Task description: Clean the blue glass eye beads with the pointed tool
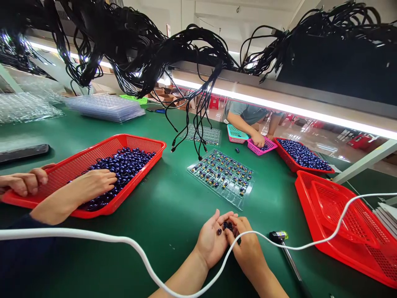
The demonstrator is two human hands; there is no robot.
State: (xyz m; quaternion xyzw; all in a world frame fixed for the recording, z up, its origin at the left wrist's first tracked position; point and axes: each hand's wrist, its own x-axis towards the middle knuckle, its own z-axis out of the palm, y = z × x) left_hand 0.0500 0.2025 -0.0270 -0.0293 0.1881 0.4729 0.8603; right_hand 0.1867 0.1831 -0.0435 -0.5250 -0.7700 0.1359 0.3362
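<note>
My left hand (212,240) lies palm up and cupped on the green table (167,207), with a few small dark blue round parts (226,227) resting in it. My right hand (246,244) is closed, its fingertips pinched on one of those parts at the edge of my left palm. Just beyond my hands lies a clear plastic blister tray (223,174) with rows of small dark parts seated in its cells.
A white cable (124,240) crosses in front of my arms. A small hammer (283,244) lies at right, near stacked red baskets (344,219). At left another person's hands (89,184) reach into a red basket (136,142) of blue parts. A third person works opposite. Black cables (198,82) hang overhead.
</note>
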